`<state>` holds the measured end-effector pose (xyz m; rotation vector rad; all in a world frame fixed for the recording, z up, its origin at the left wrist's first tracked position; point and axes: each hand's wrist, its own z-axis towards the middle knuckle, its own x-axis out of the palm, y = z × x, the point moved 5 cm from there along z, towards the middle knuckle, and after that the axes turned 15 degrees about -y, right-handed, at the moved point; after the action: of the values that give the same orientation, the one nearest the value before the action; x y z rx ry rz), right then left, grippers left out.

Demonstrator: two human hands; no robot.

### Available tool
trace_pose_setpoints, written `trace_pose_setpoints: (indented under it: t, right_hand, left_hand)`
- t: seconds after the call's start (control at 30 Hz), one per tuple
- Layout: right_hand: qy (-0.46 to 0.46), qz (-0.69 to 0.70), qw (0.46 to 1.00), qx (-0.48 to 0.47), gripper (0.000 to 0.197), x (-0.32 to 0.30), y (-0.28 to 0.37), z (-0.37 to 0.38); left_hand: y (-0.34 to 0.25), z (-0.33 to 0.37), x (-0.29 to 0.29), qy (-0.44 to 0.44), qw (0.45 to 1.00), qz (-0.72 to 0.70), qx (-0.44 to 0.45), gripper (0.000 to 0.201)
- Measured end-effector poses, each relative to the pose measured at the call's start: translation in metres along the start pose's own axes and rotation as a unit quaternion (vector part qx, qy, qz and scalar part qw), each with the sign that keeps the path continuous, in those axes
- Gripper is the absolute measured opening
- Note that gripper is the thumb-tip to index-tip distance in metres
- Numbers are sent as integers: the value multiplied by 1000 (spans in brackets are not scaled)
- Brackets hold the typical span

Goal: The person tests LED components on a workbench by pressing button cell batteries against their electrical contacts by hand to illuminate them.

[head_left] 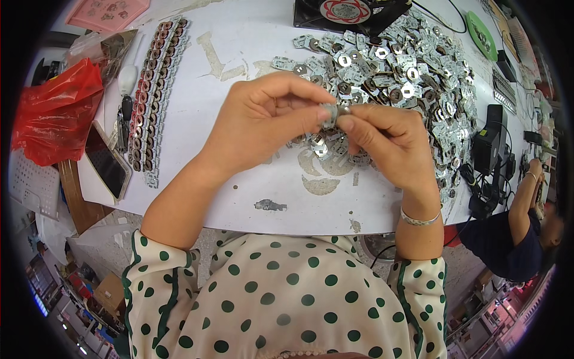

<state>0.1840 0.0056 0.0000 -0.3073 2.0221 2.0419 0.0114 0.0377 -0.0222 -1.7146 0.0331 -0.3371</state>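
Note:
My left hand (263, 119) pinches a small silvery metal part (329, 115) between thumb and forefinger, over the white table. From the other side my right hand (385, 134) closes its thumb and forefinger at the part's right end. Whether that hand grips the same part or a separate small piece is hidden by the fingertips. Just beyond and to the right spreads a large heap of loose metal parts (412, 78), small plates with round discs. On the left, similar parts stand in long close-packed rows (156, 90), some with reddish or brown discs.
A black fan (353, 13) stands behind the heap. Left of the rows lie a phone (104, 158), a screwdriver-like tool (124, 113) and a red plastic bag (60, 113). A pink tray (107, 13) and a green dish (481, 35) sit farther back. Another person (517, 230) works at right.

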Motion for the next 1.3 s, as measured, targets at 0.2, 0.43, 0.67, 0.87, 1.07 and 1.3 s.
trace_pose_setpoints:
  t: [0.2, 0.43, 0.67, 0.87, 1.07, 1.3]
  right_hand:
    - [5, 58, 990, 132, 20, 7, -2, -1]
    - [49, 178, 963, 195, 29, 13, -6, -1]
    - [-25, 259, 932, 252, 28, 9, -15, 4]
    - [-58, 216, 940, 257, 28, 10, -18, 7]
    - [-43, 318, 892, 319, 24, 10, -24, 10]
    - [-55, 328, 891, 310, 21, 6, -19, 6]
  left_hand:
    - [-4, -1, 0, 41, 999, 27, -20, 23]
    - [-10, 2, -4, 58, 997, 38, -16, 26]
    - [-6, 6, -5, -4, 999, 44, -11, 26]
    - [-12, 10, -3, -3, 974, 159, 161, 28]
    - [-6, 14, -1, -26, 984, 132, 118, 28]
    - [-8, 11, 5, -31, 985, 109, 131, 26]
